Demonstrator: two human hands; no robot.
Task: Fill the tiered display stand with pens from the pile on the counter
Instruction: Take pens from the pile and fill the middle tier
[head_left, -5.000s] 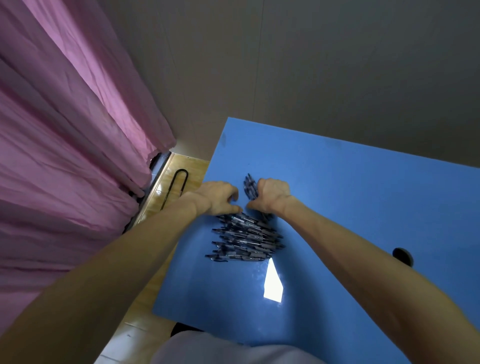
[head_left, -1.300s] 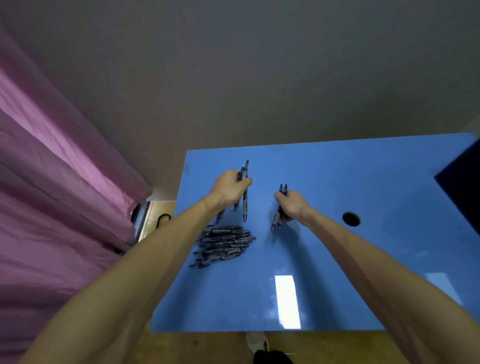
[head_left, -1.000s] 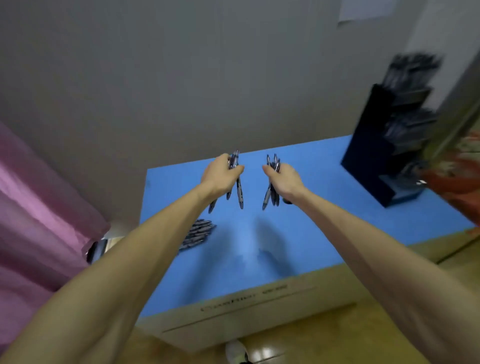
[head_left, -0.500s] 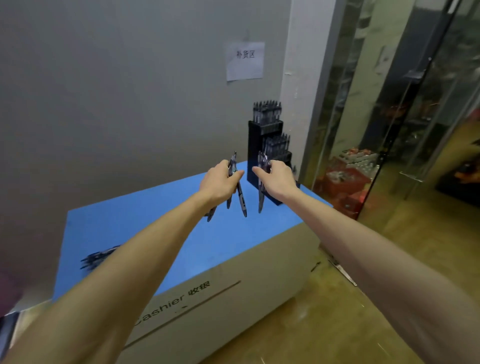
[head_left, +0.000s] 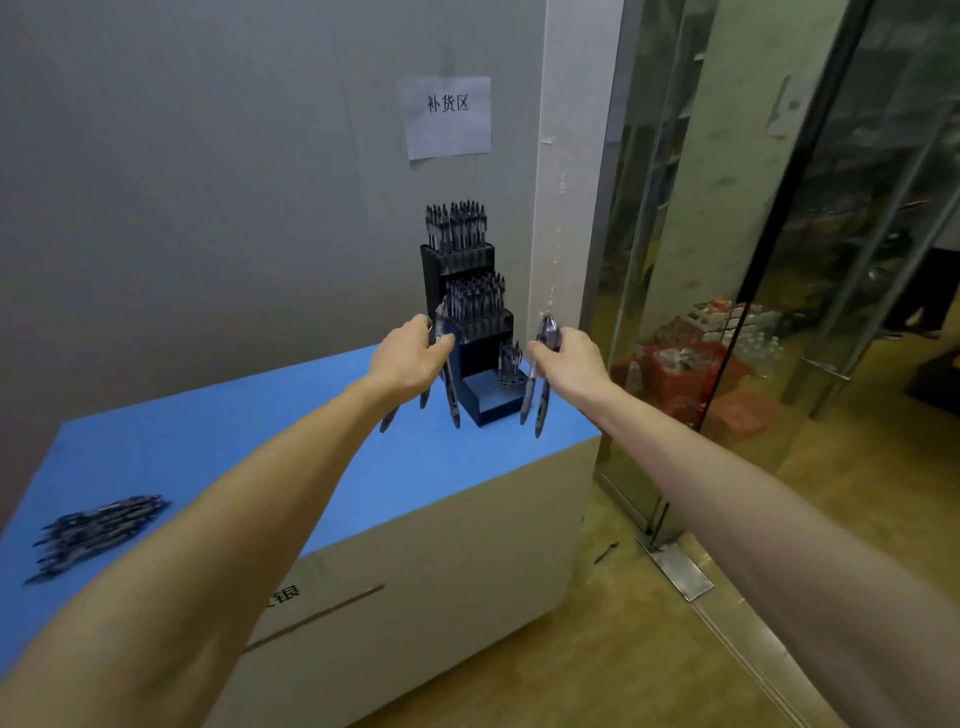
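Both hands have been carried closer to the stand vs 0.5 s ago: left hand (head_left: 410, 361) curled round approx 3 pens (head_left: 451, 387), right hand (head_left: 569, 358) gripping a couple more (head_left: 535, 397), tips hanging down. Pens judged light, stiff, slick-barrelled, best pinched mid-barrel w/ tip down; tiered display stand (head_left: 480, 395) has top 2 tiers packed, bottom tier mostly empty. Blue counter (head_left: 249, 426) looks smooth/glossy, remaining pile (head_left: 96, 530) at far left end, paper sign (head_left: 448, 117) on grey wall, glass door (head_left: 779, 260) at right.

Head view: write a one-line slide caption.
Both hands, left hand and right hand, carry pens toward the tiered display stand on the blue counter.
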